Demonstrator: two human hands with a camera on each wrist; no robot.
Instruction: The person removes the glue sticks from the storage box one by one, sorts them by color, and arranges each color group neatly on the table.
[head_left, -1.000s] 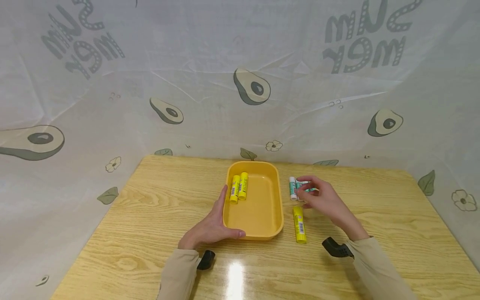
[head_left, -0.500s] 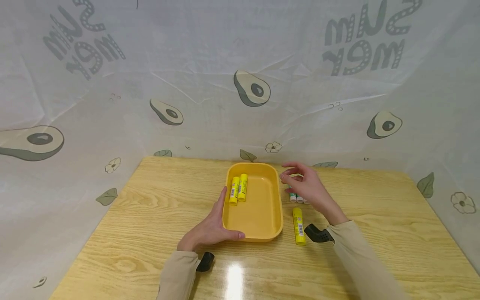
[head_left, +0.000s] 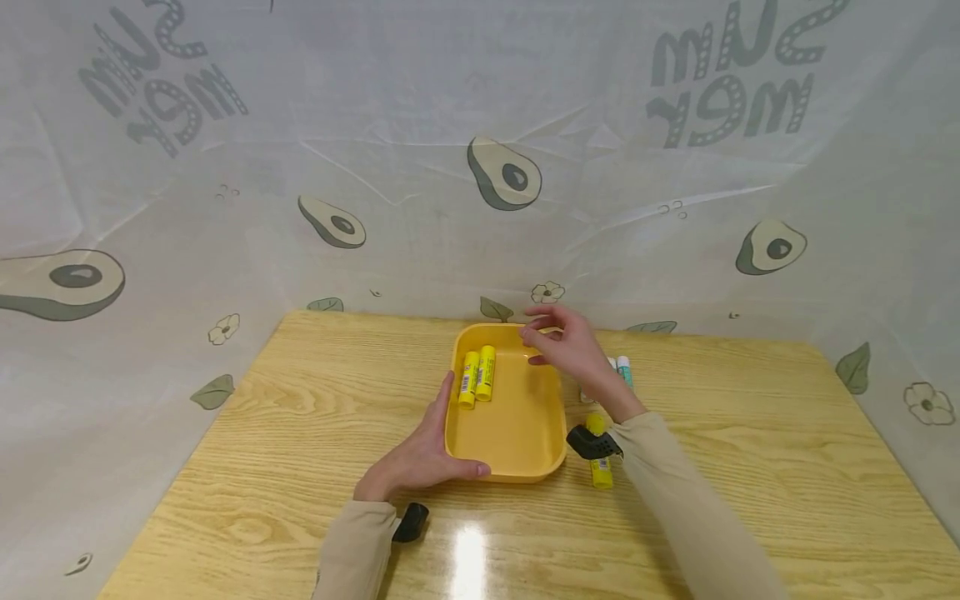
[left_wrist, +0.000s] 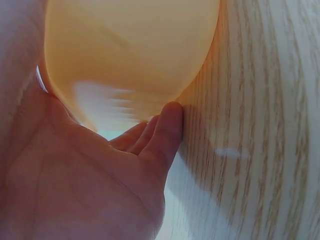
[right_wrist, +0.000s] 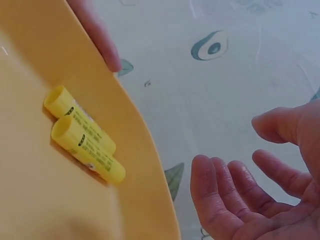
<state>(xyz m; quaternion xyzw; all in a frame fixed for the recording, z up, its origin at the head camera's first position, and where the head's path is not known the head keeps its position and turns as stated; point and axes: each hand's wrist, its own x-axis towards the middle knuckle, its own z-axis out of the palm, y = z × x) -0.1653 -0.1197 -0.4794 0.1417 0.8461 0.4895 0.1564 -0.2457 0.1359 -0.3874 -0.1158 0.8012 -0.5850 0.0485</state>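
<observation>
My left hand (head_left: 420, 450) holds the near left corner of a yellow plastic tray (head_left: 564, 425), fingers along its outer side and thumb over the near rim. In the left wrist view that hand (left_wrist: 100, 165) has its fingertips against the tray's outer wall (left_wrist: 135, 40). Two yellow glue sticks (head_left: 486, 372) lie side by side at the tray's left. My right hand (head_left: 570, 346) hovers over the tray's far right corner; the right wrist view shows its fingers (right_wrist: 205, 190) loosely bent, thumb apart, nothing between them.
Right of the tray, another yellow glue stick (head_left: 602, 475) lies on the wooden table (head_left: 750, 433), partly covered by the black wrist camera (head_left: 592, 442). White and teal sticks (head_left: 625, 372) lie behind the right wrist, partly hidden. A printed cloth (head_left: 405, 167) hangs at the back.
My right hand has moved left from above the white and teal sticks to the tray's far right corner. The left hand, tray and two sticks inside it have stayed put.
</observation>
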